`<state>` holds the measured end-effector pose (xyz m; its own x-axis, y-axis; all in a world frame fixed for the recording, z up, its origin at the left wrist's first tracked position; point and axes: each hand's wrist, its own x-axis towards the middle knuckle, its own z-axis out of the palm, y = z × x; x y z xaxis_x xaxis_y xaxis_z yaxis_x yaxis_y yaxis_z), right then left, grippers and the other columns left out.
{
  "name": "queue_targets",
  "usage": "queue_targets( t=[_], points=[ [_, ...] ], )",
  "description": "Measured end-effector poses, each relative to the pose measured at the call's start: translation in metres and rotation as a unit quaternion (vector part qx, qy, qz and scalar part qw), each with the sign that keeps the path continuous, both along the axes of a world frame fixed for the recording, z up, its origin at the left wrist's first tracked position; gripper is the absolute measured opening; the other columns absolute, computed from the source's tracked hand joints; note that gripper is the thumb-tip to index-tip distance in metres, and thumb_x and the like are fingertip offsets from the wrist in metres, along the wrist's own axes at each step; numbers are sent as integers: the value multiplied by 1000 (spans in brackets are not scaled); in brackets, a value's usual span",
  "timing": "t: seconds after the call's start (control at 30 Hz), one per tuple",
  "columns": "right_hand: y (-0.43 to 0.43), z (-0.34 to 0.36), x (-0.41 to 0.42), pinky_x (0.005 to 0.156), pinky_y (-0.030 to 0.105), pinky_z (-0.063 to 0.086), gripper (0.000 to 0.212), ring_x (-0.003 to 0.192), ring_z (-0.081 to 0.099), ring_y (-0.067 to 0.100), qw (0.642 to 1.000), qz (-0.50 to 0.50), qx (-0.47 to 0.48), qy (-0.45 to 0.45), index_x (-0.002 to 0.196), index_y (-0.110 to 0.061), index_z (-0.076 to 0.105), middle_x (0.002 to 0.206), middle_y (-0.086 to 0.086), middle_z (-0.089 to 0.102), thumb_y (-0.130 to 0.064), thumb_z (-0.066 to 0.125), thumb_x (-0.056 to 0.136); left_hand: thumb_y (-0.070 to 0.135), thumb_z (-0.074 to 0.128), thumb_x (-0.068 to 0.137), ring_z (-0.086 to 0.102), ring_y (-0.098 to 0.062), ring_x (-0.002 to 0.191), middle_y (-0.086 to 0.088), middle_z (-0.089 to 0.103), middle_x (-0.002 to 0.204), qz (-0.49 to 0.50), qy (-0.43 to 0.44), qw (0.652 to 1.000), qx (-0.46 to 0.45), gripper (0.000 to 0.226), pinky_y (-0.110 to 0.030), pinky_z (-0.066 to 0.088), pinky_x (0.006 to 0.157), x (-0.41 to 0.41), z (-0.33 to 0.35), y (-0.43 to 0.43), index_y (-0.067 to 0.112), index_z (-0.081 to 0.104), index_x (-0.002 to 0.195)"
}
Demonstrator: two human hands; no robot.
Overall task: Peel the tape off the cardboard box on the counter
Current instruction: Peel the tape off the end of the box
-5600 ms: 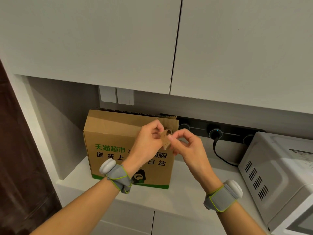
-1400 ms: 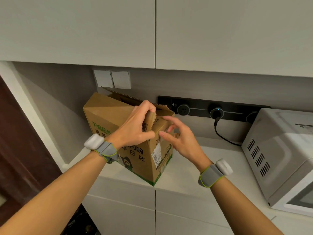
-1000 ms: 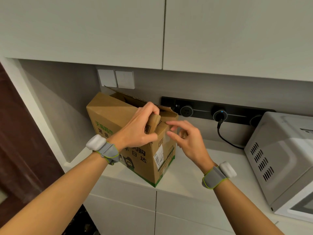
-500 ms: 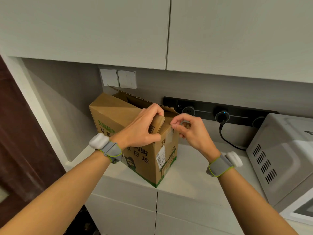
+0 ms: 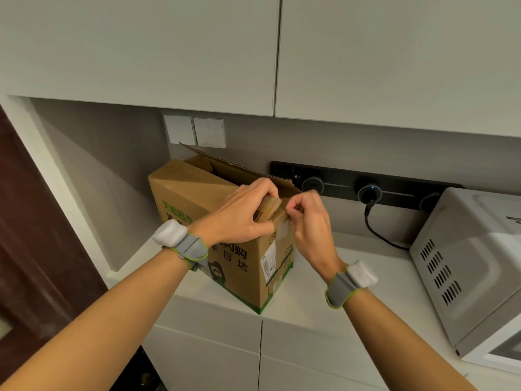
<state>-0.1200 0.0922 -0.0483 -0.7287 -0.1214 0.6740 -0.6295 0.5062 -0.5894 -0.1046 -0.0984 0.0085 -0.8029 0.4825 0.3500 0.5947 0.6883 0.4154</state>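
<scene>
We see pale cupboards (image 5: 141,52) filling the top of the view, and under them the white bench (image 5: 315,289). A microwave (image 5: 468,261) stands at the bench's right end. The box (image 5: 194,201) stands on the bench towards the left, near the wall, top flaps open, with one upright corner turned towards us. When we first saw it, it faced us squarely; over the last second and a half it has kept this turned position. A black socket rail (image 5: 400,190) runs along the wall behind it, with one cord (image 5: 375,230) plugged in.

Our left hand (image 5: 239,218) is curled over the box's near top corner, thumb on the front face. It grips a folded brown piece (image 5: 269,208) against the cardboard, just as it did half a second ago. Our right hand (image 5: 308,221) is at the same corner, on the right face. A second ago its fingers were spread and apart from the box. Now they are curled in tight, with thumb and forefinger pinching the top end of the tape (image 5: 283,231). This is a pale glossy strip stuck down the right face just below the corner. It still lies flat on the cardboard, and a white label (image 5: 268,261) sits below it.
</scene>
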Motion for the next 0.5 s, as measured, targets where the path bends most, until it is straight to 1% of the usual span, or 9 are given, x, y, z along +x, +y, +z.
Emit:
queue_targets(
  t=[0.1,0.17,0.27,0.33,0.37,0.43,0.5],
  points=[
    [-3,-8,6,69,19,41,25,83,50,11,1000,8,-14,0,92,-20,52,95,1,49,4,49,97,37,64,79,51,-21,92,10,49,108,16,12,1000,-14,37,-48,49,82,-3,-1,4,29,44,108],
    [-2,-11,8,67,18,42,25,80,53,13,999,14,-39,-24,90,-18,52,94,4,51,6,49,97,39,63,79,52,-21,92,10,49,109,17,13,1000,-17,37,-48,49,83,-5,-1,6,30,44,109],
    [3,-12,11,67,34,54,18,76,62,21,988,54,-122,-75,96,-15,55,91,13,59,2,50,101,41,63,78,53,-21,94,9,50,110,16,14,1000,-17,39,-48,50,82,-8,-2,6,30,44,110],
    [10,-10,10,68,36,57,10,75,65,23,982,76,-154,-81,105,-12,57,89,16,64,-3,53,103,42,63,78,53,-20,95,10,50,112,13,14,1000,-18,41,-46,50,82,-10,-3,6,31,44,112],
    [13,-9,10,67,35,58,13,76,66,22,982,79,-154,-76,111,-11,58,93,15,64,-3,54,103,42,63,78,53,-20,96,10,50,113,12,15,1000,-19,41,-45,50,82,-10,-3,6,31,44,113],
    [18,-7,5,66,28,58,25,77,68,20,988,75,-119,-61,123,-13,62,105,11,58,-2,57,101,42,62,78,53,-19,97,10,50,114,13,17,1000,-20,41,-44,50,83,-10,-3,5,32,44,113],
    [22,-4,-1,66,23,57,30,79,69,15,995,62,-65,-48,127,-14,66,110,8,55,-3,60,99,42,62,78,53,-20,97,10,50,115,15,17,1000,-21,41,-44,50,83,-10,-3,5,31,44,113]
  ],
)
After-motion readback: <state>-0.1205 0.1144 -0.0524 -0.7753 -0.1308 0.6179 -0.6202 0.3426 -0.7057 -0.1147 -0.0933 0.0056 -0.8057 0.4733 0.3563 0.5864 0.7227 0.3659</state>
